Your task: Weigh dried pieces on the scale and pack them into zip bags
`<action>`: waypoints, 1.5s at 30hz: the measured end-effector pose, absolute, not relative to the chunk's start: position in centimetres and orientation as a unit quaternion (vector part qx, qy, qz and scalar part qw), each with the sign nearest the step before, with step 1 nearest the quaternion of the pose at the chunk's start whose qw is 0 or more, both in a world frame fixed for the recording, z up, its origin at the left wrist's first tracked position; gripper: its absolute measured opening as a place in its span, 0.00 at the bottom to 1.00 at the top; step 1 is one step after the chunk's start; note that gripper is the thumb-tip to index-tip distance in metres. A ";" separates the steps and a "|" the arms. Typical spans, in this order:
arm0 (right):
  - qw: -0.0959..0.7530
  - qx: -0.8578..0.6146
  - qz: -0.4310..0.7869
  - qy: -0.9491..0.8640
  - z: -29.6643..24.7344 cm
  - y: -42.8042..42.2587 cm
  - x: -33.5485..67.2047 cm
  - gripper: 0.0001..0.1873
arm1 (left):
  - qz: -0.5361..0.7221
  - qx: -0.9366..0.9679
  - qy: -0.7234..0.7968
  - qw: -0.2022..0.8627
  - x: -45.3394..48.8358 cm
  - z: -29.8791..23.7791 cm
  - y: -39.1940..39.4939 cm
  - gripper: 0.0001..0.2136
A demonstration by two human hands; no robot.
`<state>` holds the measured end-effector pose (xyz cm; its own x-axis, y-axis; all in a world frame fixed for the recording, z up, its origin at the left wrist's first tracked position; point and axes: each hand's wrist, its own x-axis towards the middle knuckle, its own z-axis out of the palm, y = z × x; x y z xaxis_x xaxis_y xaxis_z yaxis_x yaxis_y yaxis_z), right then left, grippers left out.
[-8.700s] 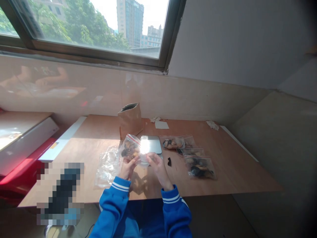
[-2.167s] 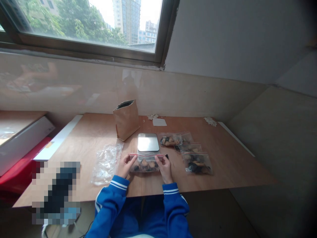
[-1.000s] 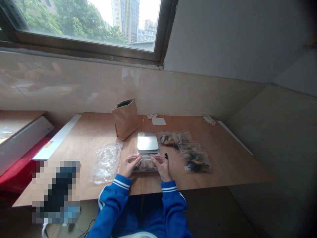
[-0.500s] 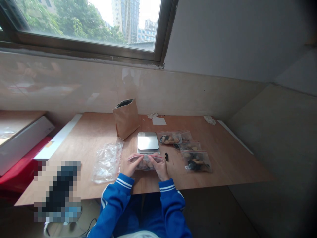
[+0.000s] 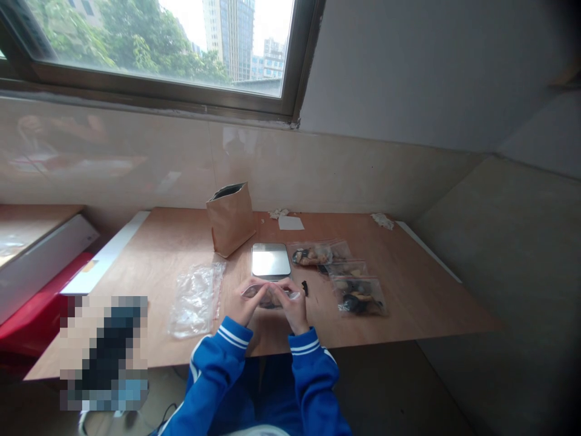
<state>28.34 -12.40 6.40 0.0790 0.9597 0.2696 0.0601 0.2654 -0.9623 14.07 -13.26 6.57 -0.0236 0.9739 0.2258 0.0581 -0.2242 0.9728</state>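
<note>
Just then, left hand (image 5: 244,303): I saw its thumb and fingers pinching the top edge of a clear bag (image 5: 271,301), left of the lower centre of the frame.
Right hand (image 5: 296,307): I had it opposite, thumb and fingers pinching the same edge, the two thumbs close together.
Clear bag's place: lower centre of the frame, between the hands and just below the scale (image 5: 271,259); the fingers hid much of it, and I could not tell whether its bottom touched the table (image 5: 431,303).
Scale: I saw light glinting on its flat metal top at the centre.
Filled bags (image 5: 362,301): several lay right of centre, partly overlapping, with brown and dark pieces inside.
Dark scrap (image 5: 305,288): it lay between the right hand and those bags.
Paper bag (image 5: 231,223): it stood open-topped, left of the scale and above it in the frame.
Flat plastic bags (image 5: 193,301): I saw these left of the left hand, crinkled and see-through.
White paper (image 5: 291,223): it lay near the table's far edge.
</note>
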 end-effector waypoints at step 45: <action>0.568 -0.672 0.303 -0.365 8.5 -1.7 44.0 0.35 | 0.535 0.427 0.697 0.214 3.8 2.0 -4.2 0.33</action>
<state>43.98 -1.66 8.50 0.5493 0.8356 0.0068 0.1464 -0.0883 -0.9853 3.80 -4.17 1.99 -0.5435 0.8244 0.1580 0.3653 0.0628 0.9288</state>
